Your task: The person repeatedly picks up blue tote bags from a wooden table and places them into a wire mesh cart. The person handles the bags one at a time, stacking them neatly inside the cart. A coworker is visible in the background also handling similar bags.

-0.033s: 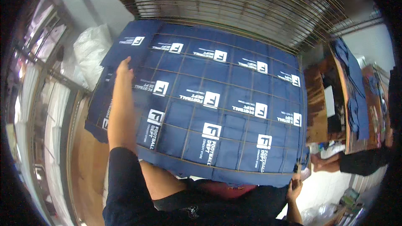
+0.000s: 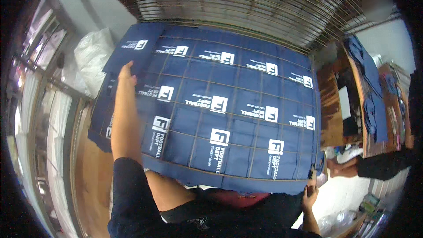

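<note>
Dark blue fabric panels [image 2: 198, 128] with white printed logos cover a wide wire rack shelf [image 2: 205, 78] in front of me. My left hand [image 2: 127, 71] reaches over the left side, its fingers closed at the near edge of a blue fabric panel [image 2: 140, 39] at the far left corner. That panel overlaps the ones beside it. At the near right corner, my right hand [image 2: 310, 192] is wrapped around the edge of the rack, partly hidden by its own fingers. Thin wire lines cross the blue panels in a grid.
Stacked wire shelves [image 2: 246, 0] tilt up behind. A white plastic sack [image 2: 92, 55] stands at the left, beside racks of pale sheets [image 2: 31, 105]. On the right, more blue fabric lies over a wooden table [image 2: 357, 79], and another person's legs [image 2: 348, 167] are near it.
The view has shifted slightly, so the rack sits a little further left. Both hands keep their places on the panel and the rack edge.
</note>
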Motion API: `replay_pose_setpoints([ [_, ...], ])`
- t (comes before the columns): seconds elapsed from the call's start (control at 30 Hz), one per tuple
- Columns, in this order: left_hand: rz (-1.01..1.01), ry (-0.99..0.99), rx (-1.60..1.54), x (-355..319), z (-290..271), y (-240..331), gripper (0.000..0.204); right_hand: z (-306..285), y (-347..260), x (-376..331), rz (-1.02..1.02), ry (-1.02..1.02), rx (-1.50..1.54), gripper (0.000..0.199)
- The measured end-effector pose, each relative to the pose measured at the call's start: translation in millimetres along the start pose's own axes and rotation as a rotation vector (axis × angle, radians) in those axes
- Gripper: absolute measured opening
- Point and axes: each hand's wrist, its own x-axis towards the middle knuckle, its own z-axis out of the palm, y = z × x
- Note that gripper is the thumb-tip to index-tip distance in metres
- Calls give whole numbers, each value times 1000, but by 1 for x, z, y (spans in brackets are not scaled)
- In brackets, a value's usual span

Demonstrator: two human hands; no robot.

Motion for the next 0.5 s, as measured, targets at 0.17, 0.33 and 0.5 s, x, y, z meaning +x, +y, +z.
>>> replay_pose_setpoints([
  [0.17, 191, -34, 5, -129, 34, 3, 62, 7, -5, -1, 96, 15, 10, 37],
  [0.33, 531, -432, 26, -295, 17, -67, 54, -13, -40, 13, 10, 103, -87, 20],
  [0.5, 487, -630, 331, -436, -49, -189, 47, -31, -25, 61, -34, 560, 138, 12],
])
